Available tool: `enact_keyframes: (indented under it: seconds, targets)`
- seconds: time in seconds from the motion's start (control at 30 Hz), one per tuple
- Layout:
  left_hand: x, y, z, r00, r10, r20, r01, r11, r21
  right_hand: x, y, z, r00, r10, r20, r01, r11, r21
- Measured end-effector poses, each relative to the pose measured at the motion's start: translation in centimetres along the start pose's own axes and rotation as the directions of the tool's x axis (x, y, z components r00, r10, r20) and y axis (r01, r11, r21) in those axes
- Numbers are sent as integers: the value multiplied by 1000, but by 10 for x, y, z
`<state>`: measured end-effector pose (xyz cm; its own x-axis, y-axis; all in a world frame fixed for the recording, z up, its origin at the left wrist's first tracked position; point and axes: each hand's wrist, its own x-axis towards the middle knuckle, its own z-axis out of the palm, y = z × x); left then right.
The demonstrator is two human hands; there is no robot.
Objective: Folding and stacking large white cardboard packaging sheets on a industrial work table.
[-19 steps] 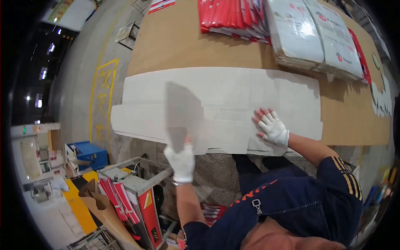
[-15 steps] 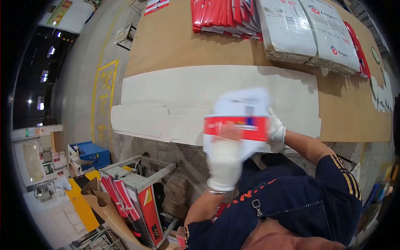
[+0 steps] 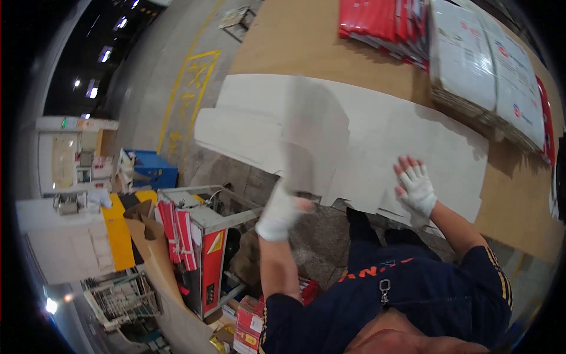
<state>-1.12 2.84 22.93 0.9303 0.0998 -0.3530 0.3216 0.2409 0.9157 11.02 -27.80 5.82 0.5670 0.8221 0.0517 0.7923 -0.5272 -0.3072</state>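
A brown table fills the upper view, its near edge running toward the person. Across it lies a large white flattened carton blank, reaching over the near edge. The right hand, gloved, presses flat and open on the blank close to that near edge. The left hand, also gloved, pinches a smaller white cardboard sheet, blurred and tilted up above the blank. The step looks like placing this sheet onto the blank; the next move seems to call for squaring it while the right hand steadies. At the far right corner sit stacked white bundles and red packs. Below the table, grey concrete floor with yellow lines, a blue crate, a red-and-white machine.
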Motion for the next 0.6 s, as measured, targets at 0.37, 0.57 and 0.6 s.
enact_keyframes:
  seconds: [0.37, 0.57, 0.6]
  targets:
    - [63, -190, -136, 811, 206, -548, -490, 750, -444, 9, 3, 13, 993, 7, 117, 10, 990, -142]
    - [64, -127, -70, 586, 242, -773, -278, 956, 89, 22, -8, 6, 985, 63, 159, -61, 998, -17]
    - [54, -116, -51, 612, 247, -751, -276, 957, 90, 24, -12, 9, 989, 13, 150, -11, 1000, -13]
